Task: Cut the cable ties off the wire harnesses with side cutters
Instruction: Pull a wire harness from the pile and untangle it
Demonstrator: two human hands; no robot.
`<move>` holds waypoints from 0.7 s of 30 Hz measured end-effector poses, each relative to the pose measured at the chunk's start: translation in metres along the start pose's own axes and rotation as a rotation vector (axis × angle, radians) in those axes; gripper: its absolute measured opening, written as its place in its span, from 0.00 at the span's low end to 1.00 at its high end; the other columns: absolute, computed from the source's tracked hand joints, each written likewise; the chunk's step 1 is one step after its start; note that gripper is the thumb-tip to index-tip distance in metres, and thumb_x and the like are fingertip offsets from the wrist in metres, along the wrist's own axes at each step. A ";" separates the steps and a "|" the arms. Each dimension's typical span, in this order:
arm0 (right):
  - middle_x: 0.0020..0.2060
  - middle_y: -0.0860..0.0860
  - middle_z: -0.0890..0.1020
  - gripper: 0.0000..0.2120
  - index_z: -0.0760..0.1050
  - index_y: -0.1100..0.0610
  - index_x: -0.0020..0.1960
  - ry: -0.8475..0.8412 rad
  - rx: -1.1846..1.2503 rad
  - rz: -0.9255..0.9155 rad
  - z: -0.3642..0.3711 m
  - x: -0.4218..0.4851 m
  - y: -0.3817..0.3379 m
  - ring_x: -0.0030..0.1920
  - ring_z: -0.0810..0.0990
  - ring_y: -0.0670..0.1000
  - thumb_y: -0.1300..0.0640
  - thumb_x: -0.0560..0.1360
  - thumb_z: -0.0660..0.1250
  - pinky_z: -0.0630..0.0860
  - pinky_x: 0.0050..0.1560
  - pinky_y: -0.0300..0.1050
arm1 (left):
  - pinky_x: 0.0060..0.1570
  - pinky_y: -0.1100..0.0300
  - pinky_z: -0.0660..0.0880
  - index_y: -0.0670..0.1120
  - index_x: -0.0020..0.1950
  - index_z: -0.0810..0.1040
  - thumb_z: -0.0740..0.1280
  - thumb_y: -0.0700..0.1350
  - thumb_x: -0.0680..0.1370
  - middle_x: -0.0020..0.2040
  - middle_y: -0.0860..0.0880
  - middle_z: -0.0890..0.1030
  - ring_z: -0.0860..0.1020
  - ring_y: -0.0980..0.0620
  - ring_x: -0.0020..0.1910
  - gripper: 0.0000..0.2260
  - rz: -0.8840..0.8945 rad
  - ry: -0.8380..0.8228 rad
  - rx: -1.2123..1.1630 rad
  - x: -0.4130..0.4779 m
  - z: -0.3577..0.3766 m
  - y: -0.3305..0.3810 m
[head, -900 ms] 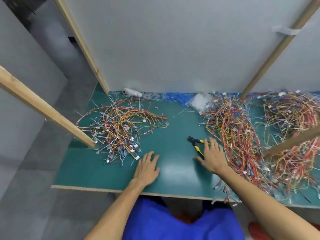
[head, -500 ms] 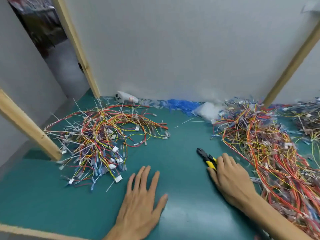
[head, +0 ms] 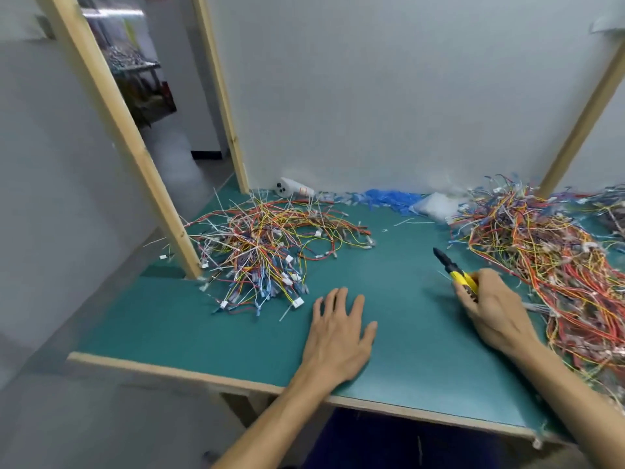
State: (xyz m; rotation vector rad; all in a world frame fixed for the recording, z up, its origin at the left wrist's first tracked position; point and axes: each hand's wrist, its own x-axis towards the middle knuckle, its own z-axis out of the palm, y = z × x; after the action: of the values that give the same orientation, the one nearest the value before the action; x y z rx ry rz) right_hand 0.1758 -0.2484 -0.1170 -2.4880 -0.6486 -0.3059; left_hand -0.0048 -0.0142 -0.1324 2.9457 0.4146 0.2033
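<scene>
Side cutters (head: 453, 269) with yellow and black handles are gripped by my right hand (head: 492, 309), their black jaws pointing up and to the left, lifted just off the green table (head: 203, 333). My left hand (head: 340, 333) lies flat on the table with fingers spread, holding nothing. A loose pile of coloured wire harnesses (head: 267, 245) with white ties and connectors lies to the left of my hands. A bigger, denser heap of harnesses (head: 554, 265) sits to the right, right beside my right hand.
A slanted wooden post (head: 135, 157) stands at the table's left edge by the left pile. A white device (head: 292, 188), blue plastic (head: 389, 198) and a clear bag (head: 436, 204) lie along the back wall. The table's wooden front edge (head: 236, 380) runs near my forearms.
My right hand has closed round the side cutters and raised them from the table. My left hand stays flat. The view has moved closer and swung to the left.
</scene>
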 end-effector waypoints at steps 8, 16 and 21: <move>0.39 0.55 0.81 0.21 0.72 0.57 0.51 0.003 -0.167 -0.031 0.002 0.006 0.005 0.39 0.82 0.62 0.44 0.73 0.77 0.77 0.38 0.54 | 0.81 0.46 0.51 0.52 0.77 0.69 0.56 0.59 0.84 0.80 0.46 0.65 0.58 0.46 0.81 0.23 0.018 0.036 -0.090 0.000 0.005 -0.002; 0.48 0.53 0.82 0.19 0.72 0.54 0.52 -0.019 -0.232 -0.014 0.008 0.008 0.009 0.40 0.84 0.63 0.41 0.75 0.74 0.77 0.37 0.53 | 0.75 0.60 0.65 0.55 0.77 0.69 0.64 0.52 0.83 0.75 0.57 0.72 0.71 0.55 0.74 0.22 0.053 0.007 -0.341 0.028 -0.034 -0.029; 0.45 0.51 0.81 0.19 0.70 0.52 0.50 0.006 -0.265 -0.035 0.010 0.010 0.011 0.35 0.82 0.62 0.40 0.74 0.74 0.75 0.31 0.50 | 0.67 0.63 0.69 0.51 0.69 0.78 0.68 0.44 0.81 0.65 0.54 0.80 0.77 0.56 0.63 0.16 0.065 0.353 -0.266 0.086 -0.095 -0.061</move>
State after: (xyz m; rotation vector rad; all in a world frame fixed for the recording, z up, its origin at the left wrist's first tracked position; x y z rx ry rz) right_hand 0.1903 -0.2472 -0.1267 -2.7272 -0.6886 -0.4380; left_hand 0.0467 0.0811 -0.0410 2.6607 0.3064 0.7330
